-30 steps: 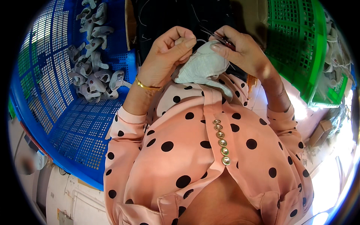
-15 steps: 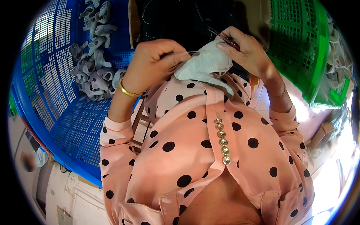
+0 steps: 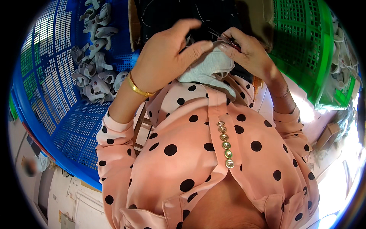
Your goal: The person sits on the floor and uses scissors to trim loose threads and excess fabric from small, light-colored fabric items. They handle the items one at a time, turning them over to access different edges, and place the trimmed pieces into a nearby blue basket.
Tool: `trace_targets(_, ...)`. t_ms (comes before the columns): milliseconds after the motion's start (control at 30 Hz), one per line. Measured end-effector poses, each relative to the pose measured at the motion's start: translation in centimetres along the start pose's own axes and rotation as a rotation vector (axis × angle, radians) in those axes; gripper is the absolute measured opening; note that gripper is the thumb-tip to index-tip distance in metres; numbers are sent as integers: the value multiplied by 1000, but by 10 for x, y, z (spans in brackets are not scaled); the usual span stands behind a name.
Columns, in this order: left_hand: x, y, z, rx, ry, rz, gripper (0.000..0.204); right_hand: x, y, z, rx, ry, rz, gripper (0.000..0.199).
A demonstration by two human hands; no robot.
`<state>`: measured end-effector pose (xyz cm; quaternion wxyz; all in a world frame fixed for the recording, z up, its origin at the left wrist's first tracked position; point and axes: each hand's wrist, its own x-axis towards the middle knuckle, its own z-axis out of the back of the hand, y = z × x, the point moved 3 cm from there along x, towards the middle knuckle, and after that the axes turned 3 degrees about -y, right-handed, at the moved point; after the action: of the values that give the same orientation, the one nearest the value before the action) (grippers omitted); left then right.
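Observation:
A pale grey fabric piece, shaped like a small shoe upper (image 3: 211, 63), rests over my lap with a strap hanging toward me. My right hand (image 3: 248, 49) is closed, its thumb on the upper's far edge. In the same fingers is a small dark-red tool with thin metal blades, apparently thread snips (image 3: 233, 44). My left hand (image 3: 166, 57), above a gold bangle, has its thumb and forefinger spread apart. Its thumb tip reaches over the upper's far edge; whether it touches the cloth I cannot tell. The left hand's other fingers are hidden.
On my left stands a large blue plastic basket (image 3: 76, 129) with several similar grey uppers (image 3: 95, 76) inside. A green basket (image 3: 301, 49) is at the right, with more uppers (image 3: 340, 61) beyond it. Dark cloth (image 3: 171, 15) with loose threads lies ahead, beside cardboard (image 3: 134, 24).
My left hand has gone from a pinch at the upper's left side to spread fingers, moving right and up over it. My right hand has stayed nearly in place with the snips.

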<state>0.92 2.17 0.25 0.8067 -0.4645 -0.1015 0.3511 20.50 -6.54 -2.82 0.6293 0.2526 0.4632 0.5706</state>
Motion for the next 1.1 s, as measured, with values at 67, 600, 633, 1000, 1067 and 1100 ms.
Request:
trace_targets(67,-2,2,-7,168,-31,-236,29,-1,-1,-1,-7,-31,27,33)
trace_targets(600,15,20,-85,-1180,-203,328,36,-20,-2,21,-276,-228,107,33)
trace_targets(633,14,20,-85,-1188,-194,324,36,-20,4,26,-350,-194,139,34)
trace_targets(1000,13,18,-89,-1239,-146,306,37,-9,29,29,-818,4,300,42)
trace_targets(1067,12,20,-90,-1133,-187,263,37,-9,31,26,-870,8,349,43)
trace_targets(1100,12,20,-90,-1080,-208,241,37,-8,31,25,-887,7,382,43)
